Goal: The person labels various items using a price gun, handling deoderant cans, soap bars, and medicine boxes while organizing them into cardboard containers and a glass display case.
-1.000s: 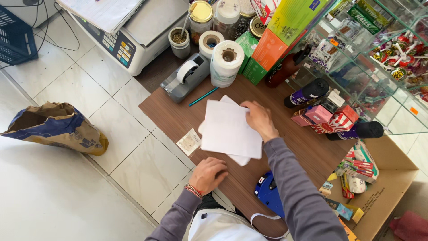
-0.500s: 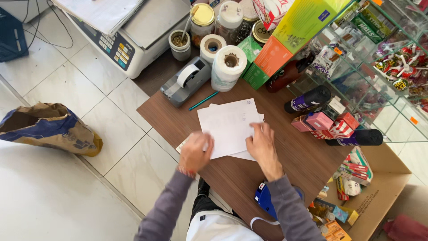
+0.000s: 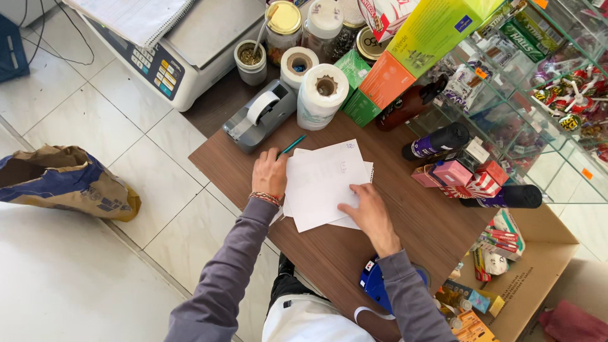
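A loose stack of white paper sheets (image 3: pixel 323 180) lies on the brown wooden counter (image 3: pixel 392 221). My left hand (image 3: pixel 269 174) rests on the stack's left edge, fingers curled, close to a green pen (image 3: pixel 290 147) lying beside the sheets; whether it grips the pen is unclear. My right hand (image 3: pixel 366 212) presses flat on the lower right corner of the sheets. Both arms wear grey sleeves, and a beaded bracelet circles the left wrist.
A grey tape dispenser (image 3: pixel 259 117), paper rolls (image 3: pixel 323 95), jars, and green and orange boxes (image 3: pixel 373 79) crowd the counter's back. A weighing scale (image 3: pixel 190 44) stands at the left. Small packets and dark bottles (image 3: pixel 443 139) sit at the right by glass shelves. A paper sack (image 3: pixel 63 183) lies on the tiled floor.
My left hand moved from the counter's front edge up to the left side of the sheets near the pen. My right hand slid from the stack's top to its lower right corner.
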